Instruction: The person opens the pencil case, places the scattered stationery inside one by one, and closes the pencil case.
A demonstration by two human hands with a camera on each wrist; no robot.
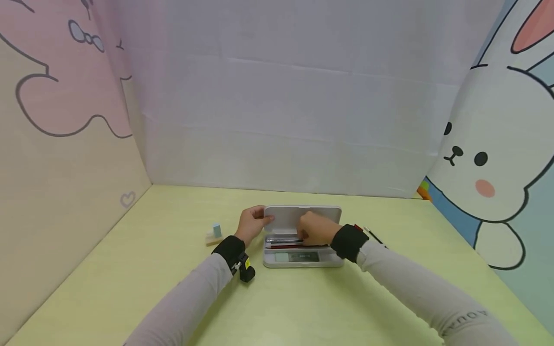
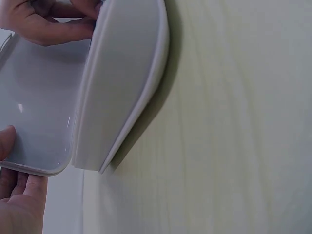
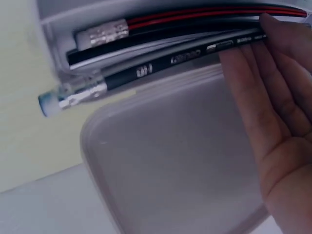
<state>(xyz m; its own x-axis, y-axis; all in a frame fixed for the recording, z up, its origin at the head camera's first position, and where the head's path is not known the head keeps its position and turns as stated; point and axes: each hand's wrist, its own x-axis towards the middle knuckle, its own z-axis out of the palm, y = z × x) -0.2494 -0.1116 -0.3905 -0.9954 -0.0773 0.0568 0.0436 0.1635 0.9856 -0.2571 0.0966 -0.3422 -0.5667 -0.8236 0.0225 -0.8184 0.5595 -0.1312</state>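
A pale pencil case (image 1: 269,260) lies open on the table, its lid (image 1: 283,218) raised at the back. My left hand (image 1: 252,223) holds the lid's left edge, thumb (image 2: 6,141) on the inner face and fingers behind it. Over the tray, my right hand (image 1: 318,228) pinches a dark pencil (image 3: 146,70) with a metal ferrule and pale eraser tip. That pencil's eraser end juts past the tray's edge. Beside it in the tray lie a red-and-black striped pencil (image 3: 185,18) and a plain black stick-like item (image 3: 146,45). A dark rectangular panel (image 1: 305,257) shows at the case's front.
Left of the case, a small light-blue block (image 1: 217,229) stands by a flat tan piece (image 1: 213,240). A thin dark pencil-like stick (image 1: 374,236) lies on the table to the right, partly behind the right wrist. A white sheet (image 1: 285,120) rises behind the yellow table (image 1: 173,269).
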